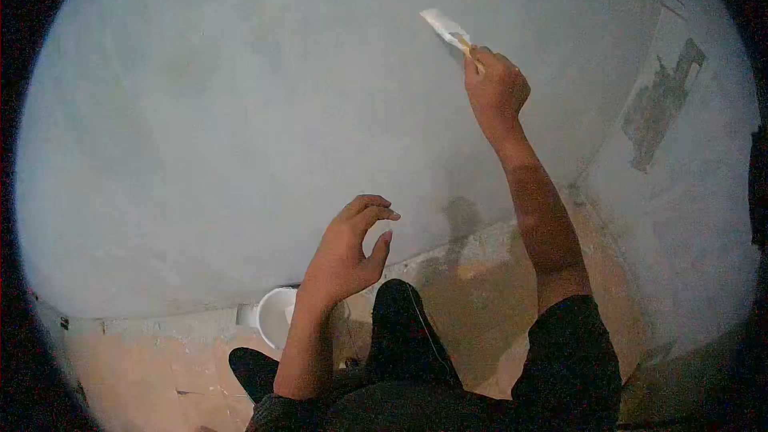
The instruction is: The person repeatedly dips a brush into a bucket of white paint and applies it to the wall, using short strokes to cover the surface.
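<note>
A paintbrush with a yellowish handle and a white-coated head is gripped in my right hand, the arm stretched up and forward. Its bristle end points up and left, against or very close to the pale grey wall; contact cannot be made out. Lower down, my left hand hangs in the air with fingers curved and the thumb apart, holding nothing. Below it stands a white bucket, partly hidden by my left forearm; its contents are hard to see.
On the right, a side wall meets the main wall at a corner and bears a dark grey patch. The floor is brownish and stained, running along the wall's base. My knees are close to the wall.
</note>
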### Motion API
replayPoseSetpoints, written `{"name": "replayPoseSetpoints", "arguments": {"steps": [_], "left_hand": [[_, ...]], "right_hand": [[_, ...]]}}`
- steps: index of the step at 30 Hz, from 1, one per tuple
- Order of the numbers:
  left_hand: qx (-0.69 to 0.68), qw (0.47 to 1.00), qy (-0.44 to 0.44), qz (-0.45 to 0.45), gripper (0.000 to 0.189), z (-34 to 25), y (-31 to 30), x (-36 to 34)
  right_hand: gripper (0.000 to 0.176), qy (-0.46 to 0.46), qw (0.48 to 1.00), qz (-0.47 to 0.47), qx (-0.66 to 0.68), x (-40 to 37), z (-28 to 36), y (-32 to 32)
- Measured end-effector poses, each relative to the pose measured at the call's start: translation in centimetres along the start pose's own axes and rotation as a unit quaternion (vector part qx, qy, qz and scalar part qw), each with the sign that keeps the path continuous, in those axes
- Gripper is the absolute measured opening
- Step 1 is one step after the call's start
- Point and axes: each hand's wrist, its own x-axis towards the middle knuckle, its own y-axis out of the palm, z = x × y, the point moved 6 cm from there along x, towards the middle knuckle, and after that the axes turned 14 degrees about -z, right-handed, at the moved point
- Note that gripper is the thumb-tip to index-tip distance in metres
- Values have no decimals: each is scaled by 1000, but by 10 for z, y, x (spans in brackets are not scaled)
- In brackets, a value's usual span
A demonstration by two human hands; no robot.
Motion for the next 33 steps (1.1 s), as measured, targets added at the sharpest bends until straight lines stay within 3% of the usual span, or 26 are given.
{"name": "replayPoseSetpoints", "arguments": {"steps": [2,4,6,12,14,16,20,26,29,30,33], "left_hand": [[-3,1000,-8,1,25,5,6,0],[-1,1000,-13,8,26,8,8,-2],[-4,1000,-20,11,26,10,11,-3],[1,1000,1,17,27,16,18,-8],[2,1000,1,19,27,15,18,-11],[2,1000,1,21,26,15,20,-12],[-14,1000,-5,20,26,9,10,-8],[-18,1000,7,7,25,5,15,-17],[-22,1000,7,6,25,9,20,-19],[-22,1000,5,9,25,10,21,-21],[-34,999,10,10,25,14,22,-20]], "right_hand": [[10,-22,1000,-11,-12,-18,-6,8],[13,-43,990,127,-37,-62,-10,39],[11,6,976,216,-23,-119,-14,61],[8,18,961,277,8,-252,-40,65],[7,27,962,271,16,-252,-45,62],[6,36,935,351,-34,-248,-58,70],[5,8,949,306,-76,-165,-33,68],[9,75,996,5,46,-8,6,5],[12,90,993,-42,60,15,14,-5],[12,92,993,-39,58,8,13,-4],[12,32,995,91,8,-49,11,38]]}}
